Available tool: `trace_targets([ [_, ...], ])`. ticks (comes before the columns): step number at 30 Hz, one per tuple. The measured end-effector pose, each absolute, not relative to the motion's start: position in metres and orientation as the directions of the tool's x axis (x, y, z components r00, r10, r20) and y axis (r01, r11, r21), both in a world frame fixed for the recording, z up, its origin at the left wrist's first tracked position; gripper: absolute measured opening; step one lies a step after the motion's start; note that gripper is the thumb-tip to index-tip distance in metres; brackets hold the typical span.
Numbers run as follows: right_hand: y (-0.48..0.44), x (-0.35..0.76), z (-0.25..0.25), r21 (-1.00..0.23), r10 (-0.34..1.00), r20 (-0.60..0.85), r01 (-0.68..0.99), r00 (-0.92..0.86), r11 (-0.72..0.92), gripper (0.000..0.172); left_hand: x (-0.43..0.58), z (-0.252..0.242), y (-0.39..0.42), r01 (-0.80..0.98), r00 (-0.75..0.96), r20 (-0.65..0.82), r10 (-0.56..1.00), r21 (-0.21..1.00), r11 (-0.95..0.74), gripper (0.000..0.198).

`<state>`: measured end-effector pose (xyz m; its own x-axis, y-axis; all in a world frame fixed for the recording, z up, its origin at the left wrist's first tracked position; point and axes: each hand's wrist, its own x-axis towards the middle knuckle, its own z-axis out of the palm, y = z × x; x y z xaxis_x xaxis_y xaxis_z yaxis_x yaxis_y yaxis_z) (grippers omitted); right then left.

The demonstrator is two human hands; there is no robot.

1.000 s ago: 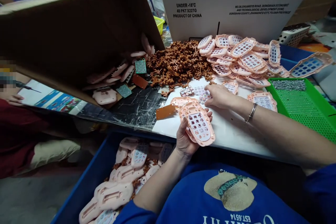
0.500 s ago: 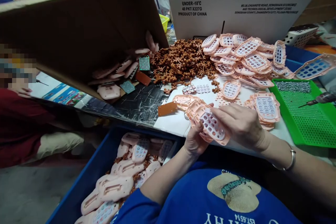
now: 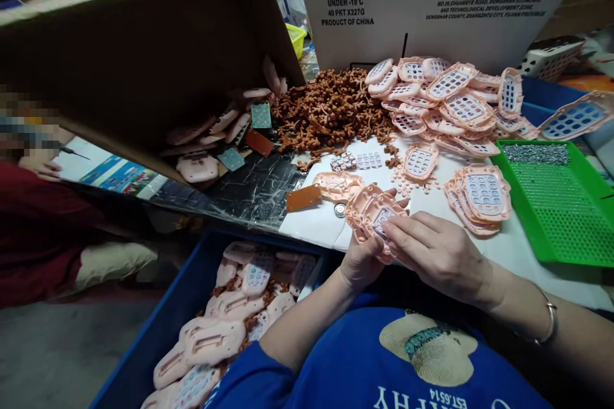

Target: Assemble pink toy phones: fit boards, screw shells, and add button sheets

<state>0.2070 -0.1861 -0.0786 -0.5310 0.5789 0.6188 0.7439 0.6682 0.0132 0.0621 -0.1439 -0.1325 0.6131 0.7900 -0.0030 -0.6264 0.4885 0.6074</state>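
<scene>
The bench (image 3: pixel 244 198), dark at your left and covered by a white surface before you, carries the work. On it, a cardboard box (image 3: pixel 119 64) lies open toward you at left; a white carton (image 3: pixel 426 25) printed KEEP FROZEN stands at the back. Below the bench edge, a blue bin (image 3: pixel 144 348) contains pink casings (image 3: pixel 215 339). A green tray (image 3: pixel 542 204) lies at right, metallic pieces gathered at its far end. Before the carton, a heap of pink shells (image 3: pixel 463 108) adjoins a heap of brown parts (image 3: pixel 330 108).

Your right hand (image 3: pixel 446 255) lays its fingertips on the pale panel of the held shells (image 3: pixel 364 211); whether it also grips them cannot be told. Your left hand (image 3: pixel 362 259) grasps these shells from beneath, thumb over the near edge, just above the bench's front edge. A stack of shells (image 3: pixel 484 195) sits beside the tray. An open shell (image 3: pixel 340 185) lies just beyond your left hand, an orange board (image 3: pixel 303 198) at its left end. Near it lie a round metallic disc (image 3: pixel 340 209) and, farther right, scattered small pink pieces (image 3: pixel 403 185).
</scene>
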Motion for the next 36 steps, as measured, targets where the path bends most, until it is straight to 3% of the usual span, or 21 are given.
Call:
trace_targets([
  [3,-0.189,0.203,-0.078,-0.132,0.625,0.578,0.695,-0.525,0.706,0.029,0.060,-0.136,-0.144,-0.641,0.605,0.004,0.796,0.596,0.484,0.094],
  [8,-0.192,0.212,-0.078,-0.232,0.650,0.565,0.658,-0.509,0.717,0.029,0.054,-0.137,-0.142,-0.636,0.632,-0.068,0.772,0.523,0.567,0.095],
  [10,-0.185,0.227,-0.078,-0.262,0.675,0.619,0.705,-0.400,0.658,0.027,0.051,-0.137,-0.139,-0.664,0.611,-0.092,0.786,0.480,0.573,0.092],
  [12,-0.172,0.244,-0.081,-0.251,0.736,0.630,0.831,-0.249,0.496,0.024,0.049,-0.137,-0.136,-0.701,0.568,-0.109,0.816,0.455,0.549,0.089],
  [15,-0.149,0.259,-0.093,-0.156,0.898,0.409,0.957,-0.162,0.244,0.021,0.048,-0.137,-0.133,-0.701,0.563,-0.153,0.812,0.432,0.567,0.087],
  [17,-0.137,0.258,-0.103,-0.106,0.960,0.234,0.978,-0.150,0.179,0.021,0.049,-0.137,-0.133,-0.699,0.564,-0.181,0.806,0.416,0.582,0.088],
  [19,-0.129,0.252,-0.110,-0.093,0.976,0.160,0.982,-0.147,0.163,0.021,0.050,-0.136,-0.133,-0.713,0.543,-0.198,0.816,0.406,0.572,0.085],
  [27,-0.126,0.249,-0.111,-0.180,0.983,0.126,0.971,-0.133,0.155,0.020,0.048,-0.126,-0.131,-0.690,0.587,-0.302,0.752,0.300,0.659,0.053],
  [31,-0.136,0.259,-0.110,-0.213,0.968,0.230,0.966,-0.095,0.146,0.019,0.049,-0.121,-0.130,-0.693,0.592,-0.321,0.739,0.265,0.671,0.052],
  [36,-0.148,0.268,-0.112,-0.133,0.814,0.344,0.834,-0.468,0.536,0.020,0.050,-0.120,-0.129,-0.702,0.572,-0.321,0.754,0.283,0.653,0.046],
])
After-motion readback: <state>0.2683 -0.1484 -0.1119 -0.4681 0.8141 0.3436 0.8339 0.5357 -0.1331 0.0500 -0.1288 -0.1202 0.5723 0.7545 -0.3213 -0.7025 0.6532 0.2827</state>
